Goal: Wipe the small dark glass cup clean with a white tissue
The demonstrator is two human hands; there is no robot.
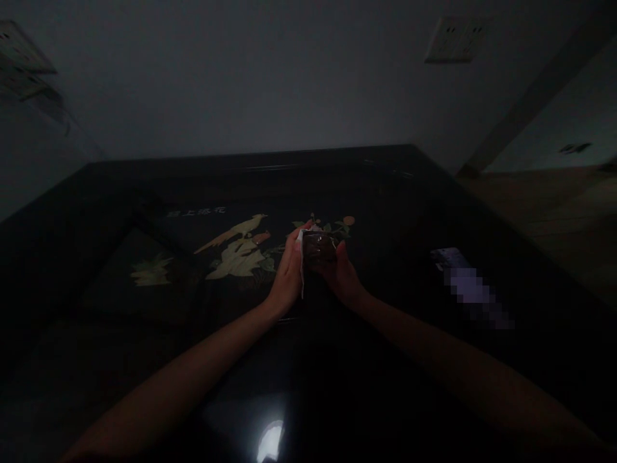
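Over the middle of a dark glossy table [337, 379], my two hands hold a small dark, shiny object [320, 247] between them. It looks like a glass cup, though the dim light hides its exact shape. My left hand [289, 269] is closed around its left side, with a thin white tissue or cloth [302, 257] pressed between palm and object. Part of that white sheet hangs below the hand. My right hand [343, 273] grips the other side, its thumb near the upper right edge. The fingers behind the object are mostly hidden.
A phone-like item [465, 283], partly blurred out, lies on the table to the right. Inlaid bird and flower pictures [241, 254] decorate the tabletop. A pale wall [250, 83] with sockets [453, 40] stands behind; wooden floor [544, 212] shows at right.
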